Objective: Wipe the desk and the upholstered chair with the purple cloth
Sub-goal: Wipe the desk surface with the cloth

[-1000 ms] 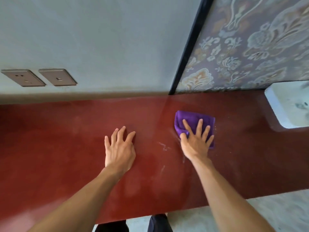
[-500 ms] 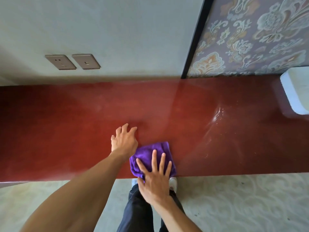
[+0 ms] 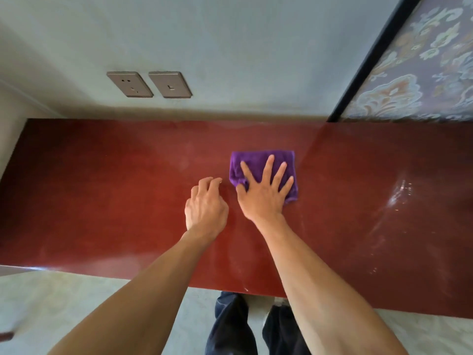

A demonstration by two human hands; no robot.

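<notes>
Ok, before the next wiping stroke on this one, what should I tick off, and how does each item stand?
1. The right hand presses flat on the purple cloth, fingers spread: ok.
2. The cloth lies on the desk, not lifted: ok.
3. The left hand rests beside the cloth, holding nothing: ok.
4. The pale streaks on the desk's right part are wiped off: not ok.
5. The wall sockets are apart from the cloth: ok.
6. Upholstered chair wiped: cannot tell, not in view.
</notes>
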